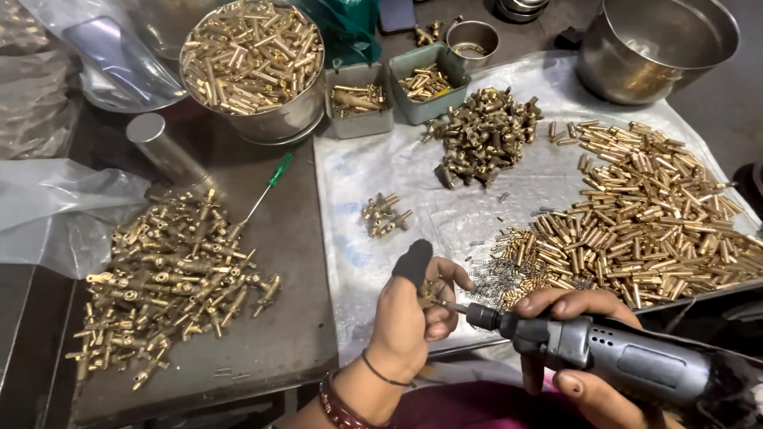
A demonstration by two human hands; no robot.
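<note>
My left hand (pixel 409 314), with a black cot on the thumb, pinches a small brass fitting (pixel 433 292) near the table's front edge. My right hand (pixel 576 349) grips a grey powered screwdriver (pixel 612 353) lying level, its thin bit touching the fitting from the right. A small cluster of brass fittings (pixel 385 214) lies on the clear plastic sheet (pixel 358 171) just beyond my left hand. Tiny springs (pixel 497 274) are scattered beside the bit.
A big heap of brass tubes (pixel 652 214) fills the right. Assembled fittings are piled at left (pixel 171 278) and at centre back (pixel 485 135). Steel bowl of tubes (pixel 253 59), two grey trays (pixel 358 99), a green-handled screwdriver (pixel 270 187), a steel cylinder (pixel 163 147), an empty pot (pixel 656 48).
</note>
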